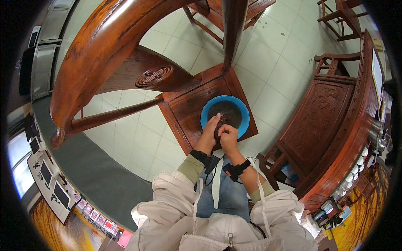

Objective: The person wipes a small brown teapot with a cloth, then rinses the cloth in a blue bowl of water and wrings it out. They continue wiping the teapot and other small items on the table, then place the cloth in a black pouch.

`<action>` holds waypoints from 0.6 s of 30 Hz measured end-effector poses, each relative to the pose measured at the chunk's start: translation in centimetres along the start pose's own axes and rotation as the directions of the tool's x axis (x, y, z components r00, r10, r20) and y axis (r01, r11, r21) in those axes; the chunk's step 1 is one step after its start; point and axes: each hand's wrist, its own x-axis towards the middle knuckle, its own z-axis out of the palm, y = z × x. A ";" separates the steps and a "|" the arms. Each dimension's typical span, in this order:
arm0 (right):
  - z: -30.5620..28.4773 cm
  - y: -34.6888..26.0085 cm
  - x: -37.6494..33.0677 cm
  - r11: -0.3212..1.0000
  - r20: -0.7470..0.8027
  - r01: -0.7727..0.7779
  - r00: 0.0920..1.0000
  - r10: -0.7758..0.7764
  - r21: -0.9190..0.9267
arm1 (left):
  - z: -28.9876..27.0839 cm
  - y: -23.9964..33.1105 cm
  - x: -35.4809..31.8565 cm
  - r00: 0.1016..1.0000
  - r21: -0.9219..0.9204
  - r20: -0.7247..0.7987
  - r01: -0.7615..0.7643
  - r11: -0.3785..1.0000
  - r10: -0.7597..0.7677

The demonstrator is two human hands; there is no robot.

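A blue basin [205,112] with a wavy rim holds dark, murky liquid and stands on the seat of a wooden chair [188,109]. Over its near edge, my left hand [208,134] is closed with the fingers pressed together. Close beside it, my right hand [229,138] is curled, thumb and fingers pinched at the left hand's palm side. Something small and dark shows between the two hands, but its kind is hidden. Dark bits also show in the liquid near the fingertips. Each wrist wears a black strap with a small device.
The chair's thick curved armrest [90,54] arches across the upper left. On the right runs a carved wooden counter [316,113] with white cups [360,161] on it. A dark grey mat-like surface [113,171] curves along the left. Pale floor tiles [261,62] surround the chair.
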 end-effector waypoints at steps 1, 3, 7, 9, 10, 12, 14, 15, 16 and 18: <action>0.1 -0.1 0.1 1.000 -0.010 0.030 0.999 -0.030 -0.006 | 0.3 0.0 -0.2 0.998 -0.058 -0.050 0.039 0.998 -0.042; 0.3 0.0 0.2 0.998 -0.042 0.058 0.997 -0.059 -0.029 | 0.5 0.0 0.5 0.997 -0.275 -0.039 0.056 0.960 -0.069; 0.3 1.0 1.0 0.976 -0.087 0.125 0.986 -0.142 -0.176 | 0.2 -0.9 2.0 0.962 -0.163 -0.222 0.126 0.979 -0.161; 0.1 1.9 1.5 0.939 -0.105 0.155 0.975 -0.196 -0.307 | 0.0 -1.8 2.6 0.921 -0.123 -0.324 0.186 0.975 -0.217; 0.0 2.3 1.9 0.916 -0.127 0.183 0.962 -0.242 -0.358 | -0.2 -2.2 2.8 0.913 -0.137 -0.318 0.221 0.966 -0.254; -0.6 3.2 3.1 0.872 -0.163 0.177 0.947 -0.277 -0.457 | -0.5 -2.8 3.0 0.893 -0.159 -0.314 0.284 0.946 -0.321; -1.6 3.6 4.4 0.832 -0.251 0.053 0.941 -0.226 -0.552 | -0.7 -3.3 3.0 0.868 -0.046 -0.319 0.386 0.921 -0.380; -1.8 3.9 4.5 0.815 -0.219 0.032 0.956 -0.193 -0.579 | -0.9 -3.3 3.1 0.845 0.010 -0.346 0.437 0.899 -0.407; -2.2 4.0 4.5 0.782 -0.214 -0.045 0.970 -0.114 -0.621 | -1.0 -3.4 3.2 0.864 0.078 -0.335 0.423 0.903 -0.376; -3.0 4.2 4.4 0.798 -0.241 -0.083 0.967 -0.080 -0.597 | -1.7 -3.1 3.5 0.908 0.167 -0.223 0.394 0.904 -0.354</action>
